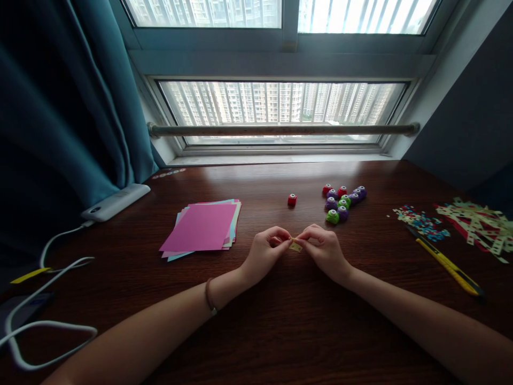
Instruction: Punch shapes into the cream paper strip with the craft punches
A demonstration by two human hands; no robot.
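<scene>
Between my two hands is a small pale yellow paper piece (pixel 295 246), pinched from both sides by the fingertips. My left hand (pixel 269 251) grips its left end with thumb and forefinger. From the right, my right hand (pixel 324 250) pinches it the same way. Its exact shape is partly hidden by the fingers. Just beyond the hands sits a single small red cube-like piece (pixel 292 200) with a white-and-dark dot on top. Behind my right hand, a cluster of similar green, purple and red pieces (pixel 342 203) lies together.
Left of my hands lies a stack of coloured paper sheets (pixel 200 227), pink on top. A white power strip (pixel 116 203) with a cable (pixel 52 323) is farther left. To the right are a yellow utility knife (pixel 449 264), tiny paper bits (pixel 422 222) and cut paper strips (pixel 476 222).
</scene>
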